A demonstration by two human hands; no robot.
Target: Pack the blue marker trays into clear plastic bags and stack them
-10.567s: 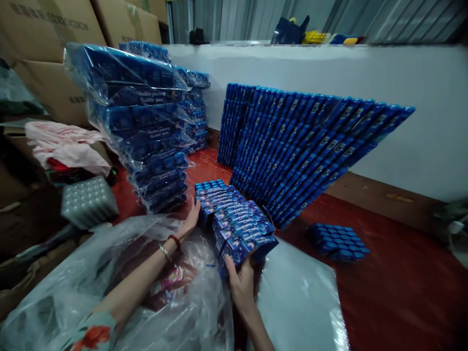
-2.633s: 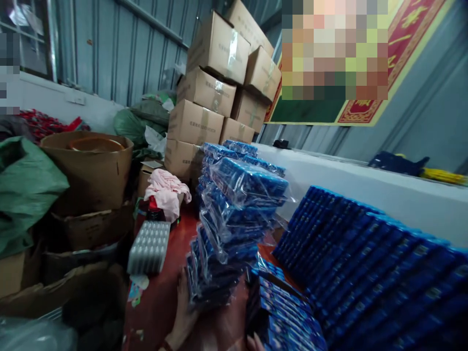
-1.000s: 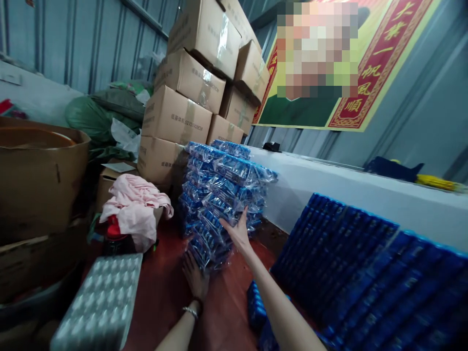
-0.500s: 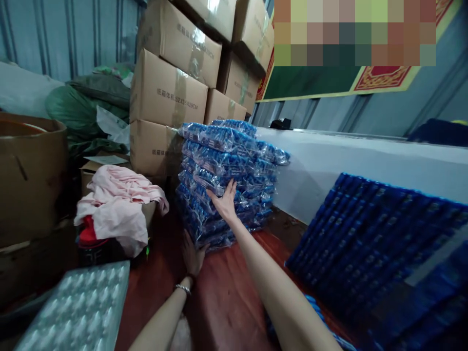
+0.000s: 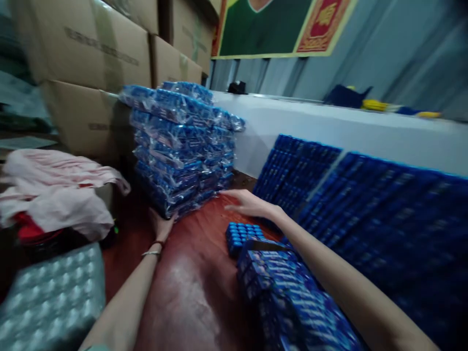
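A tall stack of blue packs in clear plastic wrap (image 5: pixel 183 146) stands on the reddish-brown tabletop (image 5: pixel 190 273). My left hand (image 5: pixel 163 226) rests at the stack's lower front left corner, fingers stretched and thumb apart, partly in shadow. By the stack's bottom right edge is my right hand (image 5: pixel 250 202), its fingers extended and nothing in them. Whether its fingertips touch the wrap I cannot tell. Below that hand sits a small block of blue round-topped pieces (image 5: pixel 243 236), in front of a row of blue printed boxes (image 5: pixel 292 287).
Long rows of dark blue packs (image 5: pixel 387 209) lean along the white low wall (image 5: pixel 329 122) at right. On the left are pink cloth (image 5: pixel 62 180), a silvery dimpled tray (image 5: pixel 58 292) and piled brown cartons (image 5: pixel 84 107). A poster (image 5: pixel 270 29) hangs behind.
The view has swung right. My right hand has moved from the stack's front face down to its lower right side. My left hand remains at the lower left corner.
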